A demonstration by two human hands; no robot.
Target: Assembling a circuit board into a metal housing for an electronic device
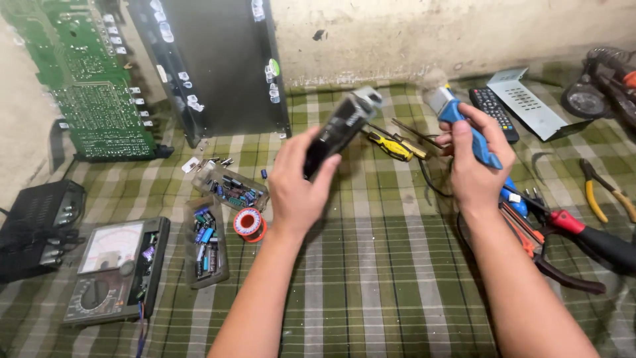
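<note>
- Left hand (298, 185) was closed around the near end of a long black device (339, 129), slim and glossy, with a grey-silver cap at its far tip; the picture was blurred there, so finer detail could not be made out.
- The device was held up off the checked cloth (371, 278), tilted so the far end pointed up and to the right, roughly mid-scene.
- Right hand (472, 166) was wrapped around a blue-handled tool (467, 129) with a pale grey head; fingers curled tight on the handle, head aimed far-left, near the device's tip but apart from it.
- A dark cord (434, 182) ran down from below the right hand onto the cloth.
- Between the hands, on the cloth: a yellow-handled tool (392, 147) and thin metal probes (414, 136).
- Left of the left hand: a red solder spool (250, 224), and two clear trays of small components (207, 248), one nearer, one farther.
- Near left: an analogue multimeter (112, 268) and a black box (36, 229).
- Far left, leaning on the wall: a green circuit board (93, 86) and a dark panel (212, 66).
- Right: a remote control (493, 109), a perforated metal cover (530, 103), yellow-handled pliers (606, 195), red-and-black cutters (583, 238).
</note>
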